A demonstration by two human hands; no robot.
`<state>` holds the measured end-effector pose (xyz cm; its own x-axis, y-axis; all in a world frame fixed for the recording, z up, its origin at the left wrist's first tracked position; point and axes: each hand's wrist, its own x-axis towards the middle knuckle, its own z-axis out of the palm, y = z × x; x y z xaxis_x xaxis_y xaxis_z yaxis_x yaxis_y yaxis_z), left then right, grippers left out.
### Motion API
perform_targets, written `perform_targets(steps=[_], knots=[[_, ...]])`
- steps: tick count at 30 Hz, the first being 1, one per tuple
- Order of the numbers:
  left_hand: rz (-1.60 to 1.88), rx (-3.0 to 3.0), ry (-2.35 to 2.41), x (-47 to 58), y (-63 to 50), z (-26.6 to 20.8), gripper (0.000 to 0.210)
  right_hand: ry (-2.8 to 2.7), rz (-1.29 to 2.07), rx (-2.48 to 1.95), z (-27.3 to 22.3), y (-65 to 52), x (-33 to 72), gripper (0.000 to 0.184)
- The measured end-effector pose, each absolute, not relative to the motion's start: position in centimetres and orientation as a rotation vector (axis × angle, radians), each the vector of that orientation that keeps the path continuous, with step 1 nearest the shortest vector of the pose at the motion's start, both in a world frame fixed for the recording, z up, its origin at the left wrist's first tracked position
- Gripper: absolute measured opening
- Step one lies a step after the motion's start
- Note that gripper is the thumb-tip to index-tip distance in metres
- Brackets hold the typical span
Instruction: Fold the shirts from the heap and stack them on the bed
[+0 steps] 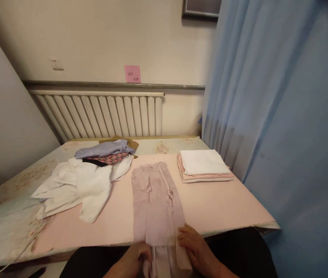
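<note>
Evidently the mauve garment [156, 204] has the middle of the work surface: it lies lengthwise on the pink cloth [213, 208], neckline toward 12 o'clock and lower end over the table's near edge at 6 o'clock. Laid this way, it probably brings the long sides within easy reach of the 2 hands.

The left hand [136, 256] is at the garment's lower end, toward 7 o'clock. Its fingers are curled in together and seem clamped on the cloth, likely to control the part that overhangs the edge. The right hand [194, 245] is at 5 o'clock, its fingers laid over the right border, close to each other; whether they pinch the fabric or only press it, I cannot tell. With 1 hand on each side, the strip between them is presumably held straight.

At 10 o'clock sits a loose heap: a white garment [65, 185] in front, a red patterned piece [114, 158] and a blue-grey garment [106, 148] behind it. At 2 o'clock is a squared stack topped by a white folded cloth [204, 162], pink and striped layers beneath. The mauve garment touches neither pile at its upper end, perhaps so that rumpled and folded pieces stay apart.
</note>
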<state>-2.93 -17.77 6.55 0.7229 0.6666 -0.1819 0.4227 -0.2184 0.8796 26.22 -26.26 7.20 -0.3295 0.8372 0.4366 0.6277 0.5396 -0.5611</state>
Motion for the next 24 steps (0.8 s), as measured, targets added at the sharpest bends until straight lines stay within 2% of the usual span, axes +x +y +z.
perform_targets(steps=[6,11,17,21,24], knots=[[0.317,1.941,1.043,-1.5,-17.8,3.9,0.024,-1.878,0.392,-1.34,5.4,-27.0,26.8,0.031],[0.227,2.028,1.154,0.5,-17.7,6.8,0.022,-1.482,0.434,-1.621,5.0,-25.9,27.0,0.026],[0.072,2.331,1.305,2.1,-18.5,10.5,0.024,-1.458,0.421,-1.747,6.2,-23.5,25.9,0.019],[0.301,2.525,1.382,3.8,-16.4,9.2,0.039,-1.541,0.334,-1.858,6.8,-21.3,24.5,0.018],[0.479,2.695,1.399,5.4,-13.7,7.1,0.044,-1.582,0.265,-1.942,6.9,-19.6,23.7,0.01]])
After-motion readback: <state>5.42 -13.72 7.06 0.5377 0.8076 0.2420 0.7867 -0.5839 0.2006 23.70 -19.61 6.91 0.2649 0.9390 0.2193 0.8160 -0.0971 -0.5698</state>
